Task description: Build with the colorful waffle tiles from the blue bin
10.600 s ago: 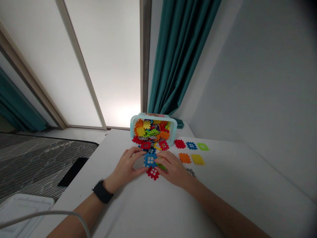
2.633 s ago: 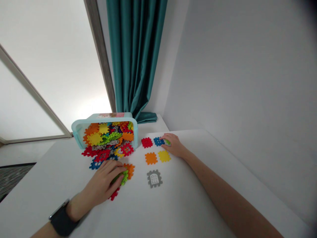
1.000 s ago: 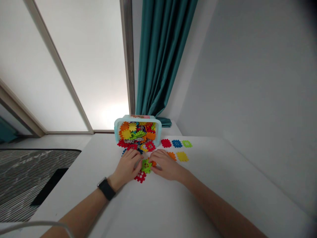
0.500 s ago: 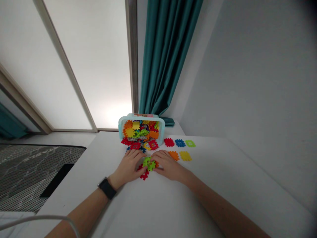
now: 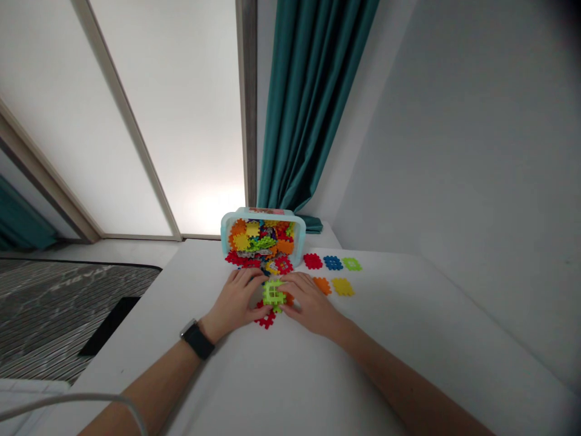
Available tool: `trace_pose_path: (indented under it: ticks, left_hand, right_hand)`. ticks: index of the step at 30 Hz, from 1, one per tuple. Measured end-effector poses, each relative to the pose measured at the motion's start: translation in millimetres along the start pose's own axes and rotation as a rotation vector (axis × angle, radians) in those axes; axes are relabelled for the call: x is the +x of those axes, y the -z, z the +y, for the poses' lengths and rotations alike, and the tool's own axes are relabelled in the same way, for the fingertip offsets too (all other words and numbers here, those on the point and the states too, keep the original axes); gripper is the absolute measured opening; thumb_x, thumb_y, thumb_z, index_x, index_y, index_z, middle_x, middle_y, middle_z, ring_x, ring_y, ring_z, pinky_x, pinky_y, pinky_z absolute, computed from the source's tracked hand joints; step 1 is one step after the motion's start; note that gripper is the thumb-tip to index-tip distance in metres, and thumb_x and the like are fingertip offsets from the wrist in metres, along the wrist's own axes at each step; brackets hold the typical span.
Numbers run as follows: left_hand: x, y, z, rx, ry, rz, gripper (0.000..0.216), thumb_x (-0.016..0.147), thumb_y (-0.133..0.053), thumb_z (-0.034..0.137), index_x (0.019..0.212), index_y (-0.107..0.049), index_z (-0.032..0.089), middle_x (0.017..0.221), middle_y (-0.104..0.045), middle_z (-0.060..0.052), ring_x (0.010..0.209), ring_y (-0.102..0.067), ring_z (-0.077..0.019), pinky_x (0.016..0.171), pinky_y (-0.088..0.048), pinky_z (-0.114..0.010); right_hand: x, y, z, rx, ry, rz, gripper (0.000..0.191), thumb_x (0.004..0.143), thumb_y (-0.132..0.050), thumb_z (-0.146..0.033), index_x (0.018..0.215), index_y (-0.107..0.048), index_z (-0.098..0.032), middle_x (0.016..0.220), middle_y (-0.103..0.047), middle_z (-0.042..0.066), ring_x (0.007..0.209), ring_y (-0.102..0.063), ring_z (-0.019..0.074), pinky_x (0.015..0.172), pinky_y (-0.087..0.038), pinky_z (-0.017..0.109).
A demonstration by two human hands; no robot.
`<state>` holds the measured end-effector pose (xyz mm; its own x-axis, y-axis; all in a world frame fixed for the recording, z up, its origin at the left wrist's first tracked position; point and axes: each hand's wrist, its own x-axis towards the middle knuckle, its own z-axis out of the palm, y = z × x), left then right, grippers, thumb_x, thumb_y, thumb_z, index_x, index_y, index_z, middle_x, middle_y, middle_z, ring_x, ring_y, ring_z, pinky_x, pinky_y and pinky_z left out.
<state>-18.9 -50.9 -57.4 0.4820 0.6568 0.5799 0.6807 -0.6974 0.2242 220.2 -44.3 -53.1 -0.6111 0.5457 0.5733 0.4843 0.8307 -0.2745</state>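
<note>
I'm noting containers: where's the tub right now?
Head view, just left of centre: the tub lies on its side, beyond the left hand and right hand.

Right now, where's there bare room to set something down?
White tabletop is bare right of the loose yellow tile, and nearer you between your forearms. It's crowded at the mouth of the box and between your left hand and right hand, around the lime-green piece.
</note>
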Motion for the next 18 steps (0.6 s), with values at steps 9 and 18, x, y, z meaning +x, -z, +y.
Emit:
trace_pose_path:
  ticks: [9, 18]
  left_hand:
    - [-4.4, -2.3, 4.8, -0.067, -0.001, 0.165, 0.054, 0.079, -0.072, 0.031, 0.128, -0.051, 0.021, 0.129, -0.055, -0.015, 0.118, -0.056, -0.0307, 0.098, -0.05, -0.047]
    - [-3.7, 0.0, 7.2, -0.159, -0.001, 0.19, 0.055, 0.079, -0.071, 0.025, 0.13, -0.053, 0.019, 0.131, -0.052, -0.015, 0.12, -0.055, -0.0297, 0.102, -0.05, -0.049]
  right_hand:
    - [-5.0, -5.4, -5.3, -0.122, 0.117, 0.225, 0.031, 0.094, -0.056, -0.012, 0.121, -0.057, -0.028, 0.124, -0.061, 0.011, 0.115, -0.059, 0.026, 0.097, -0.054, 0.049]
    - [-9.4, -5.8, -8.9, -0.247, 0.181, 0.305, 0.029, 0.092, -0.061, -0.015, 0.117, -0.06, -0.029, 0.124, -0.063, 0.009, 0.122, -0.058, 0.0254, 0.103, -0.052, 0.05]
